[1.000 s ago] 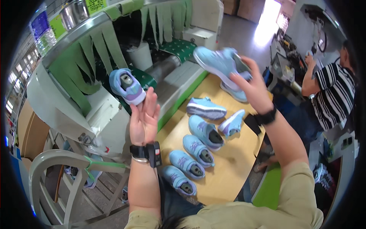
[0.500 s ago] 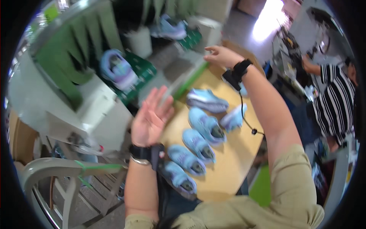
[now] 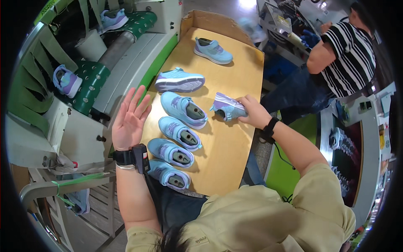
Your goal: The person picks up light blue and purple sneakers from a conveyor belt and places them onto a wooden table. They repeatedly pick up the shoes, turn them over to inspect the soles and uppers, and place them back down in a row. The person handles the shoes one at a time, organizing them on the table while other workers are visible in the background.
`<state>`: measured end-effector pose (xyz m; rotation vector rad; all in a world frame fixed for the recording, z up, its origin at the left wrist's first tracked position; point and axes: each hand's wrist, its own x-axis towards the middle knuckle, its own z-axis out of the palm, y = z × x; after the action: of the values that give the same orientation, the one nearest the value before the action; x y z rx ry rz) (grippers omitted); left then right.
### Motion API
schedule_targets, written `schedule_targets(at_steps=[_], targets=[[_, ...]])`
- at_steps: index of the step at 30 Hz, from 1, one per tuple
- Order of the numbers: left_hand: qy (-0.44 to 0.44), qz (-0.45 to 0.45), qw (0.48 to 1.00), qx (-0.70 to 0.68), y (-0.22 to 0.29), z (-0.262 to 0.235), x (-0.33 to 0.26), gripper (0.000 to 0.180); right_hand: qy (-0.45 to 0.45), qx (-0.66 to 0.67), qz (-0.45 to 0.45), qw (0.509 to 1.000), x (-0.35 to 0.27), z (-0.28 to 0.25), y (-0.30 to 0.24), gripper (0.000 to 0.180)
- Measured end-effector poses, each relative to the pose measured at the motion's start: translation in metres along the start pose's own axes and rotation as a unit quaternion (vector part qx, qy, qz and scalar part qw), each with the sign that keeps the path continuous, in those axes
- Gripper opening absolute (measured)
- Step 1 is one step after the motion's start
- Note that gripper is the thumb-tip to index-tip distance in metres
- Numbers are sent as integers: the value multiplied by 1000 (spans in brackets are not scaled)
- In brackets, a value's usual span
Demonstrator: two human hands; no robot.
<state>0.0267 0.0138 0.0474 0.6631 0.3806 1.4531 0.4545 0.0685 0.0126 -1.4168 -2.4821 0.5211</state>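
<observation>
My right hand [image 3: 252, 111] has its fingers and thumb closed on the end of a light-blue and lilac sneaker [image 3: 228, 105], which lies tipped on its side on the wooden table [image 3: 222, 168]. Left of it, my left hand [image 3: 130, 122] is raised beside the table's edge, palm showing, fingers spread and nothing in it. Between the hands, several matching sneakers [image 3: 183, 110] form a slanting row, soles down, with dark insoles visible. Beyond the row, one sneaker [image 3: 180, 80] rests on its side, sole toward me. Another sneaker [image 3: 213, 51] sits farther back.
On the left, a machine with green hanging strips [image 3: 54, 48] has a green dotted belt [image 3: 90, 86] carrying a sneaker [image 3: 67, 81]. Cardboard [image 3: 214, 19] borders the table's far end. A person in a striped shirt [image 3: 346, 59] stands at the right. A metal rail [image 3: 84, 180] is lower left.
My right hand has come back from the table's far end and taken hold of the tipped sneaker. My left hand stays raised and open. The whole view has shifted.
</observation>
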Motion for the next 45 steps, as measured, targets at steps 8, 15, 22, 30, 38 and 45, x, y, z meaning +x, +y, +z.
schedule_targets(at_steps=[8,15,22,30,38,45], targets=[[31,-11,998,46,1,1,-13,54,-3,354,120,928,-37,-31,-40,43],[34,-5,998,54,4,3,-14,57,-100,339,84,932,13,-61,-48,38],[65,-10,996,62,1,-5,-15,57,18,339,121,933,97,14,-12,30],[52,-10,995,84,0,-2,-1,61,205,-5,326,923,264,-47,208,69],[72,-18,991,114,3,-7,-6,65,119,536,361,754,272,-2,195,47],[50,-29,994,97,-4,-2,1,62,228,566,282,741,199,-2,165,54]])
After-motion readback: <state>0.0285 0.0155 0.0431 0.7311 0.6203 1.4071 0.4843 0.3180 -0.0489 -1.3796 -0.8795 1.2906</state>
